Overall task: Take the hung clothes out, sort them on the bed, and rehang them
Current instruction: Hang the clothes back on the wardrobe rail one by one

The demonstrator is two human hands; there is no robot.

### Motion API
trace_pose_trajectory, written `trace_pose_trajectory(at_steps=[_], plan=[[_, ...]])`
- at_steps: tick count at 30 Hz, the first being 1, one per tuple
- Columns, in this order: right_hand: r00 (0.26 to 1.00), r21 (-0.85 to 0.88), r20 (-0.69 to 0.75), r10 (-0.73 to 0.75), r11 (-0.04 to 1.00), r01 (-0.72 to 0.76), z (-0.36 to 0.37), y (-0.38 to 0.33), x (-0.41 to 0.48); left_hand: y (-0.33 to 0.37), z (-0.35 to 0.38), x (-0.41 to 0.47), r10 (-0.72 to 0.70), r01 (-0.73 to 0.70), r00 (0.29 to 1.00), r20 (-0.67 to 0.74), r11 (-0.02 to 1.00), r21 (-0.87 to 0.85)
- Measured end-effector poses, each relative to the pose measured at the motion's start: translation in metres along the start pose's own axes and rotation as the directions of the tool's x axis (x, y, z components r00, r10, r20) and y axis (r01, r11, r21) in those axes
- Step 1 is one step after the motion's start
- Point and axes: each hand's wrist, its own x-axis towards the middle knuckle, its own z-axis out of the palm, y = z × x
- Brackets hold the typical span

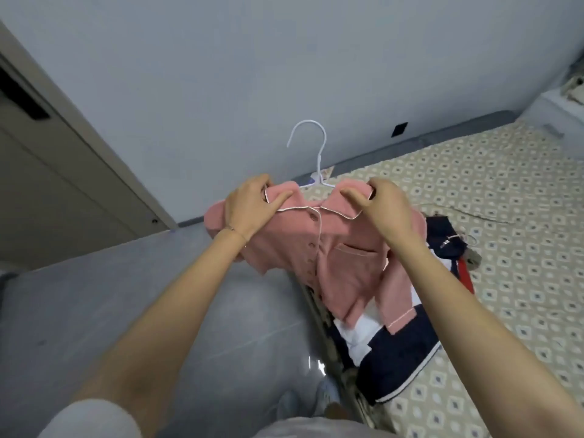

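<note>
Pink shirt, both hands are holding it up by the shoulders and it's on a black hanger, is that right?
Not quite: the hanger is white, not black. The head view shows its white hook sticking up above the pink shirt, which the left hand and the right hand do hold up by the shoulders.

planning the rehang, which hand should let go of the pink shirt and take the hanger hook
Left, probably. The left hand and right hand grip the pink shirt at its shoulders, about equally far from the white hanger hook, but the beige cabinet stands to the left.
</note>
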Motion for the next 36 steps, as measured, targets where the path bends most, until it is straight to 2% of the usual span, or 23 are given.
trace_pose_trajectory(at_steps=[4, 8, 14, 18, 23, 26, 36], plan=[[0.990, 0.045, 0.018, -0.138, 0.990, 0.137, 0.029, -0.054, -0.019, -0.041, -0.046, -0.049, -0.139, 0.140, 0.984, -0.108, 0.990, -0.001], [0.963, 0.097, 0.126, -0.239, 0.969, 0.228, 0.055, -0.095, -0.038, -0.072, -0.081, -0.098, -0.257, 0.263, 0.945, -0.201, 0.965, 0.002], [0.853, 0.156, 0.274, -0.443, 0.896, 0.415, 0.071, -0.152, -0.063, -0.087, -0.119, -0.176, -0.412, 0.451, 0.833, -0.369, 0.892, 0.021], [0.727, 0.205, 0.346, -0.593, 0.804, 0.558, 0.075, -0.187, -0.089, -0.088, -0.141, -0.234, -0.500, 0.555, 0.741, -0.447, 0.832, -0.010], [0.563, 0.275, 0.419, -0.712, 0.690, 0.669, 0.081, -0.228, -0.141, -0.089, -0.160, -0.316, -0.564, 0.656, 0.605, -0.562, 0.753, -0.048], [0.431, 0.303, 0.450, -0.782, 0.588, 0.750, 0.082, -0.256, -0.187, -0.087, -0.176, -0.372, -0.567, 0.724, 0.510, -0.646, 0.689, -0.033], [0.091, 0.485, 0.458, -0.884, 0.335, 0.808, 0.091, -0.343, -0.356, -0.093, -0.238, -0.561, -0.580, 0.881, 0.260, -0.772, 0.469, -0.055]])
